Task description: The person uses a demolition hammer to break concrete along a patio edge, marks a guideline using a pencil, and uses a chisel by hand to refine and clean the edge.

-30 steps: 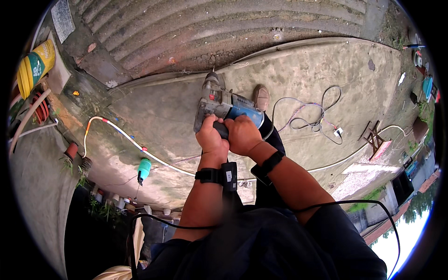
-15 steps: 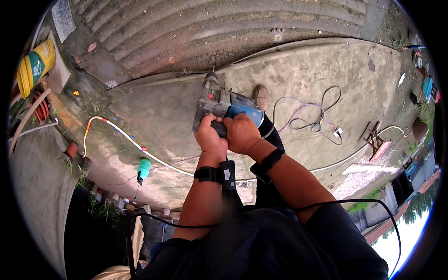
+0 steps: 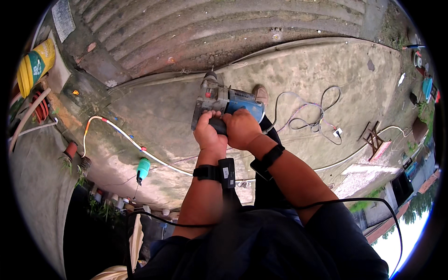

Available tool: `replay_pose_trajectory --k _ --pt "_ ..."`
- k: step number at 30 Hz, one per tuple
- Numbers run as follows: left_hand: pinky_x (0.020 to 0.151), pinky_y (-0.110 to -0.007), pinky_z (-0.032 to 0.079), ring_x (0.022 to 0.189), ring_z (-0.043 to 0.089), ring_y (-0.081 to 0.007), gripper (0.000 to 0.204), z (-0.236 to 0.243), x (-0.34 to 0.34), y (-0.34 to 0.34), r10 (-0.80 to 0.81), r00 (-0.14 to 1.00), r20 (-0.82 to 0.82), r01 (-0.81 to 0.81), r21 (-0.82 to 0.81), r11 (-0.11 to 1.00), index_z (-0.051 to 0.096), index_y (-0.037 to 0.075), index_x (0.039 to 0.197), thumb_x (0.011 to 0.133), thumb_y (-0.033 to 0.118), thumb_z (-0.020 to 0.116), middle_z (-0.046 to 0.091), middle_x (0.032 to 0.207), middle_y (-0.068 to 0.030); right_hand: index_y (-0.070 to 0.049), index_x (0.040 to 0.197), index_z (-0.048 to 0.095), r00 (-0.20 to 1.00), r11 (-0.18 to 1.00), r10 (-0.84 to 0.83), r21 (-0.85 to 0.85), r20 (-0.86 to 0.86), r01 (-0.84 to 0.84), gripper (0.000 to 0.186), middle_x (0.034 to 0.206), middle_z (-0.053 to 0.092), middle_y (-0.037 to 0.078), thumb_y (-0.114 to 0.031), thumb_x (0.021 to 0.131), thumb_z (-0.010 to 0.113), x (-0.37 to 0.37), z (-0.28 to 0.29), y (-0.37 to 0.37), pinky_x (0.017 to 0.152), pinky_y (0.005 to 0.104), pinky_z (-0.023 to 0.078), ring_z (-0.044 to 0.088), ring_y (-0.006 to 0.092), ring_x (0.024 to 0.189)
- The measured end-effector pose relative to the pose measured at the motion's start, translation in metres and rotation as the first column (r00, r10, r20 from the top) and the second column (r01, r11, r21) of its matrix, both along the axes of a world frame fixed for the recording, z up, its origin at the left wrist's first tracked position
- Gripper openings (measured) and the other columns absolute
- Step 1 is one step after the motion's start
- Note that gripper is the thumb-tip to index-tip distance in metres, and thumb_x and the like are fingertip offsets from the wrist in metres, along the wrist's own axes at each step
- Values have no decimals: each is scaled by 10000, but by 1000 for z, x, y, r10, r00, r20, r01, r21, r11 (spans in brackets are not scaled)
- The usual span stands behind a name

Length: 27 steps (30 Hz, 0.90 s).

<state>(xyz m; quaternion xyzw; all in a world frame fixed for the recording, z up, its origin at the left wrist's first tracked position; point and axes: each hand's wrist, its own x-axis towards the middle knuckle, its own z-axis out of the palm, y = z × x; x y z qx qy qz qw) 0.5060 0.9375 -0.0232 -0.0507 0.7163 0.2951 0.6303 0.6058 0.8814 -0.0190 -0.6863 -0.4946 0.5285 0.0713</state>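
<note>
My left hand (image 3: 209, 133) and my right hand (image 3: 241, 128) are both closed round the dark rear handle of a blue and grey power drill (image 3: 219, 98), seemingly a hammer drill. Its front end points away from me at the edge of the pale concrete slab (image 3: 308, 70), where a thin bit shows; whether it touches the ground is unclear. A power cord (image 3: 322, 112) runs from the tool into loose loops on the right, with a white socket block (image 3: 337, 132). My shoe (image 3: 260, 93) is behind the tool's motor.
Grooved concrete (image 3: 224, 23) lies beyond the slab's edge. A pale hose (image 3: 126, 135) curves around me near a turquoise container (image 3: 143, 168). Yellow buckets (image 3: 35, 65) and coiled red hose (image 3: 41, 109) are at left; a small folding stool (image 3: 375, 142) is at right.
The drill and both hands have shifted slightly upward in the picture, away from me, covering a little more of my shoe. My grip looks the same.
</note>
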Motion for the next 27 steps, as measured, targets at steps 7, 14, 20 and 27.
replay_pose_trajectory --k 7,14,20,27 --pt "736 -333 493 723 555 -196 56 -1 -7 -2 -20 1000 9 20 -1 1000 538 58 810 835 69 587 560 761 -55 -46 910 618 1000 999 -20 27 -1 20 245 821 651 173 -196 717 638 -8 0 -5 823 407 470 612 341 855" --pt "724 -330 493 714 553 -193 56 -4 -4 2 -26 1000 11 26 -10 1000 542 57 806 825 70 593 559 751 -54 -55 914 642 999 999 32 10 31 -33 210 853 688 152 -176 745 614 -3 2 3 860 380 466 647 304 863" --pt "717 -328 494 713 552 -194 57 -8 -5 1 -24 1000 5 24 -6 1000 542 55 809 819 72 596 558 748 -54 -55 917 645 998 999 36 -15 43 -35 212 854 689 154 -177 747 611 -3 4 5 849 381 475 647 309 863" --pt "722 -328 494 714 547 -194 69 -9 -5 2 -26 1000 -7 26 5 1000 540 57 794 824 78 599 554 757 -56 -56 908 649 998 999 46 1 35 -46 203 855 690 151 -181 754 608 -3 -2 6 849 378 472 648 309 858"
